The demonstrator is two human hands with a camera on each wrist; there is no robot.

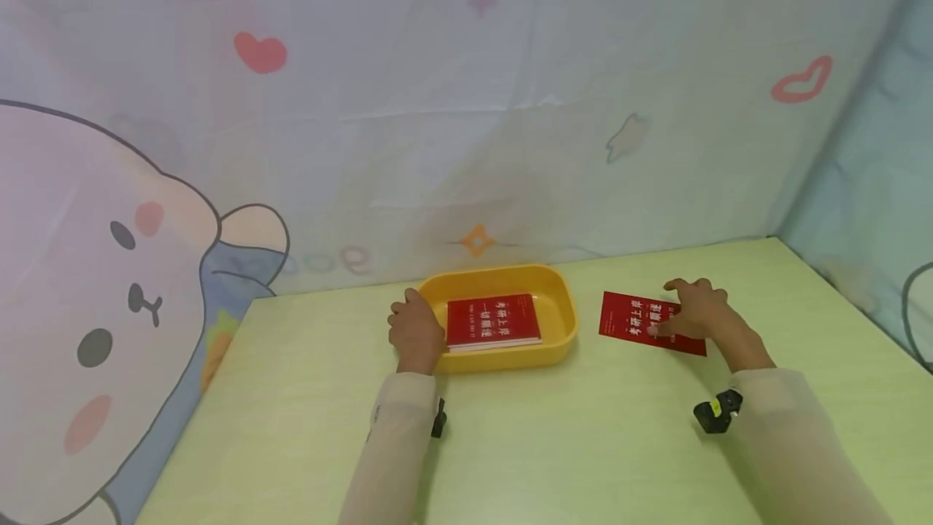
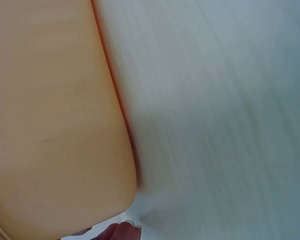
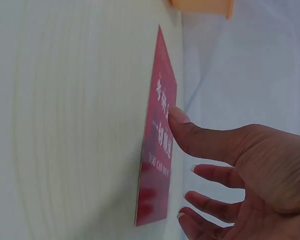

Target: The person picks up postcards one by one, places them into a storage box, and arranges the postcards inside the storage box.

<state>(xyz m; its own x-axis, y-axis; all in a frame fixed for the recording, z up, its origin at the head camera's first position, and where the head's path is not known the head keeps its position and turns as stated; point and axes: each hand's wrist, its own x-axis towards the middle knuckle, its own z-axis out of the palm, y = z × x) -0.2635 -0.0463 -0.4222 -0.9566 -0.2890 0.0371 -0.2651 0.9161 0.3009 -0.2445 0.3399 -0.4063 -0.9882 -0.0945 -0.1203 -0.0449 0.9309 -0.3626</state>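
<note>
A yellow plastic tray [image 1: 503,360] stands at the back of the table. Inside it lies a red notebook [image 1: 466,322] with white lettering and white page edges. My left hand [image 1: 417,332] grips the tray's left end; in the left wrist view, its fingertips [image 2: 125,231] show below the tray's wall [image 2: 65,130]. To the right of the tray, a thin red booklet or card [image 1: 619,314] with the same lettering lies flat. Over its right part hovers my right hand [image 1: 696,314], thumb and fingers spread. In the right wrist view, the thumb [image 3: 205,140] overlaps the booklet's far edge.
The pale green tabletop [image 1: 554,444] meets a printed cloth backdrop [image 1: 437,144] right behind the tray. Another cloth [image 1: 867,225] hangs along the right side. Small black wrist cameras [image 1: 717,411] sit at both cuffs.
</note>
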